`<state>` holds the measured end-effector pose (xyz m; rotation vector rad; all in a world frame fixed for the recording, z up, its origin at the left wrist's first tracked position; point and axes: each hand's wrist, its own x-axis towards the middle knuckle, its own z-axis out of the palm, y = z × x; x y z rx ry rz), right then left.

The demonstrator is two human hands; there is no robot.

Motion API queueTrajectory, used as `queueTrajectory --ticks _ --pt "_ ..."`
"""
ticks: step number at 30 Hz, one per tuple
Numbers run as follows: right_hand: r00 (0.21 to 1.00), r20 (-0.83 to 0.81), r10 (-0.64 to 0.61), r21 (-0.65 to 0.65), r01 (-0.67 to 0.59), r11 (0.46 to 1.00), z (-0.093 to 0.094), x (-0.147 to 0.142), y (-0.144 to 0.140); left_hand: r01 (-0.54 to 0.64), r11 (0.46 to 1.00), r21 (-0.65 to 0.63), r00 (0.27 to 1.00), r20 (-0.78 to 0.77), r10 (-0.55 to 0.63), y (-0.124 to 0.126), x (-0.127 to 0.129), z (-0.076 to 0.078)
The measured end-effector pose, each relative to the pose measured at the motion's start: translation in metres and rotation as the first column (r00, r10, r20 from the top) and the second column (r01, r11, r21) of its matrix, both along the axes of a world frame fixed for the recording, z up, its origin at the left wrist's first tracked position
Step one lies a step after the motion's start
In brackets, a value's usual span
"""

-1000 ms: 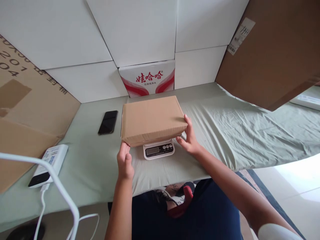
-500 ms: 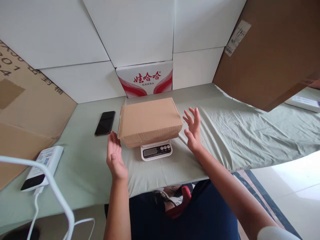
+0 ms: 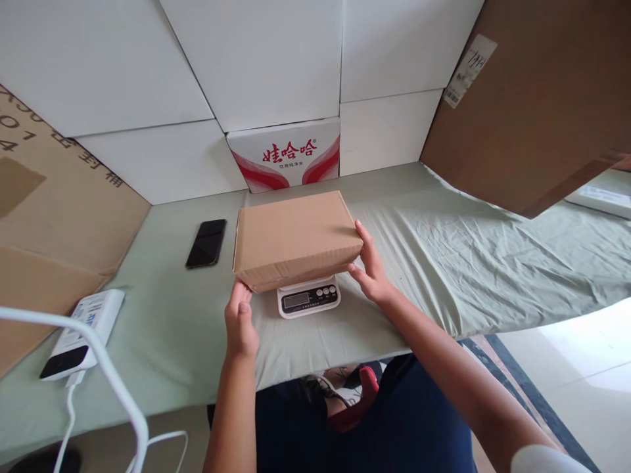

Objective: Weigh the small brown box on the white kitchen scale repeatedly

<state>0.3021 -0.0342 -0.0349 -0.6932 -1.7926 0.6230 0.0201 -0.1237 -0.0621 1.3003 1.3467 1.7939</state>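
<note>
Now box (image 3: 296,236) between left hand (image 3: 240,322) and right hand (image 3: 369,269)

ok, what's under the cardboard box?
A small white digital scale; only its display and button strip show in front. The cardboard box covers its platform. Left hand and right hand touch the box's corners.

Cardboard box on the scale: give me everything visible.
The cardboard box is plain brown, flat, rectangular and closed, with no label showing. It lies level on the white digital scale, overhanging it except the display strip. The left hand touches its near left corner; the right hand touches its right end. Whether either has a grip is unclear.
</note>
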Motion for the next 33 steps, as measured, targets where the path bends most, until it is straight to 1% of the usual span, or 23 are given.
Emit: queueTrajectory --ticks 2,3,4,6,7,9,10,11,12,13,14,16,18,19,21,23,25,27,29,30,31,33 --pt "1.0 -0.007 0.011 0.012 -0.01 1.0 0.002 -0.002 -0.002 0.013 1.0 0.006 1.0 -0.004 -0.013 -0.003 0.002 0.002" --pt "1.0 -0.023 0.014 0.01 -0.014 1.0 0.006 -0.003 -0.002 0.017 1.0 0.016 1.0 -0.007 -0.017 -0.003 0.002 0.006" --pt "0.999 -0.043 0.013 0.008 -0.013 1.0 0.012 -0.004 -0.002 0.021 0.999 0.036 1.0 -0.01 -0.02 -0.002 0.002 0.012" --pt "0.997 -0.077 -0.014 0.031 0.017 0.999 0.03 -0.007 0.005 0.028 0.994 0.105 1.0 -0.017 -0.026 0.007 0.0 0.03" --pt "0.995 -0.088 -0.036 0.054 0.041 0.998 0.04 -0.009 0.012 0.036 0.988 0.15 0.999 -0.022 -0.033 0.016 -0.002 0.041" --pt "0.991 -0.09 -0.095 0.105 0.104 0.989 0.058 -0.017 0.033 0.061 0.97 0.235 0.998 -0.027 -0.056 0.044 -0.009 0.06" --pt "0.989 -0.085 -0.118 0.112 0.128 0.985 0.062 -0.021 0.046 0.092 0.961 0.26 0.996 -0.031 -0.087 0.062 -0.013 0.066" --pt "0.988 -0.085 -0.128 0.112 0.137 0.984 0.063 -0.027 0.06 0.119 0.956 0.27 0.993 -0.029 -0.116 0.08 -0.016 0.068" --pt "0.987 -0.095 -0.13 0.102 0.139 0.985 0.059 -0.032 0.075 0.131 0.957 0.259 0.991 -0.009 -0.133 0.099 -0.02 0.066" --pt "0.988 -0.099 -0.119 0.074 0.126 0.989 0.052 -0.038 0.087 0.123 0.961 0.249 0.991 0.029 -0.134 0.115 -0.022 0.061" --pt "0.99 -0.099 -0.104 0.033 0.108 0.994 0.042 -0.043 0.099 0.095 0.971 0.219 0.99 0.083 -0.116 0.129 -0.025 0.053" --pt "0.989 -0.108 -0.102 -0.044 0.098 0.994 0.02 -0.051 0.114 0.093 0.989 0.116 0.984 0.138 -0.109 0.147 -0.028 0.032" --pt "0.991 -0.093 -0.092 -0.083 0.085 0.993 0.003 -0.055 0.121 0.094 0.995 0.042 0.982 0.16 -0.1 0.153 -0.03 0.013" --pt "0.993 -0.084 -0.088 -0.094 0.08 0.992 -0.003 -0.056 0.123 0.091 0.996 0.022 0.982 0.163 -0.093 0.153 -0.03 0.006" --pt "0.994 -0.068 -0.083 -0.114 0.075 0.991 -0.008 -0.056 0.125 0.086 0.996 -0.007 0.983 0.165 -0.084 0.152 -0.03 -0.003" --pt "0.994 -0.06 -0.087 -0.132 0.078 0.988 -0.01 -0.055 0.126 0.078 0.996 -0.04 0.986 0.153 -0.071 0.153 -0.033 -0.007" --pt "0.993 -0.069 -0.095 -0.132 0.085 0.988 -0.012 -0.051 0.129 0.034 0.997 -0.065 0.994 0.107 -0.027 0.155 -0.041 -0.008" --pt "0.982 -0.118 -0.144 -0.119 0.13 0.984 -0.015 -0.045 0.132 -0.074 0.995 -0.066 0.994 0.081 0.079 0.158 -0.054 -0.008" --pt "0.961 -0.178 -0.212 -0.126 0.192 0.973 -0.018 -0.038 0.134 -0.179 0.982 -0.052 0.977 0.108 0.184 0.16 -0.066 -0.007" --pt "0.951 -0.196 -0.237 -0.137 0.213 0.967 -0.019 -0.035 0.134 -0.207 0.977 -0.047 0.968 0.134 0.211 0.159 -0.069 -0.006" --pt "0.947 -0.204 -0.248 -0.148 0.22 0.964 -0.02 -0.032 0.134 -0.211 0.976 -0.044 0.964 0.157 0.216 0.159 -0.071 -0.005" --pt "0.954 -0.195 -0.226 -0.161 0.196 0.967 -0.02 -0.029 0.133 -0.162 0.986 -0.044 0.967 0.189 0.168 0.156 -0.068 -0.002"
